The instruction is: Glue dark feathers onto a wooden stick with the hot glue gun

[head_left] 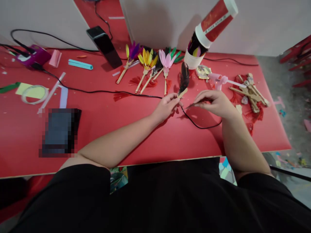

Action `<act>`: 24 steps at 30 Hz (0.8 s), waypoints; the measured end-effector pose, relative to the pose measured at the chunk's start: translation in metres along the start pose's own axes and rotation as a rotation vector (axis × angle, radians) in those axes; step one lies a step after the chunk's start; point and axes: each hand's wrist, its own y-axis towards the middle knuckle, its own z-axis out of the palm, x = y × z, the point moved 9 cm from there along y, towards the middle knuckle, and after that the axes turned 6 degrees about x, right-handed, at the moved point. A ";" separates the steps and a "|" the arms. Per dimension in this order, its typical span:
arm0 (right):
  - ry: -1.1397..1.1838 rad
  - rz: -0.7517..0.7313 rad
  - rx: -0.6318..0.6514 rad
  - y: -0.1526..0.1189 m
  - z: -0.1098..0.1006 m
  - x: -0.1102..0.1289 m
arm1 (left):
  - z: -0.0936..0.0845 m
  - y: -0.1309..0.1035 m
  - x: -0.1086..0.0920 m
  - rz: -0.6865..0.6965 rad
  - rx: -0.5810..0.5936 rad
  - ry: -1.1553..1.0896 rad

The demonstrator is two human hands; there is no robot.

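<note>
In my left hand (167,106) is a pale wooden stick (182,93), pinched between thumb and fingers. Black feathers (184,77) rise from the stick's upper end. Just to the right, my right hand (212,101) pinches a thin dark feather (194,105) whose tip points toward the left hand. Behind my right hand lies a pink glue gun (218,80). Beyond the left hand, finished-looking feather sticks lie in a row, among them a pink one (166,61), a yellow one (146,61) and a purple-and-yellow one (130,56).
A cup (193,61) of feathers stands at the back, with a red paper cup (217,22) tilted over it. Tasselled wooden sticks (254,92) are heaped at right. A black cord (102,91) crosses the red table. Tape (35,94), a blurred dark device (59,132) and a purple power strip (34,56) lie left.
</note>
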 end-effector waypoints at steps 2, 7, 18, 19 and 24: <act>0.058 0.034 -0.020 0.000 0.010 -0.025 | 0.002 -0.001 0.001 0.022 0.047 0.014; 0.115 0.083 -0.079 0.009 0.018 -0.051 | 0.005 -0.002 -0.001 0.070 0.102 0.155; -0.263 0.072 -0.478 -0.037 -0.055 -0.015 | -0.018 -0.003 -0.004 0.020 -0.134 0.090; -0.278 0.130 -0.327 -0.038 -0.055 -0.021 | -0.018 -0.003 -0.004 0.021 -0.151 0.080; -0.530 0.637 0.050 -0.065 -0.071 -0.090 | -0.022 -0.006 -0.003 0.007 -0.215 0.057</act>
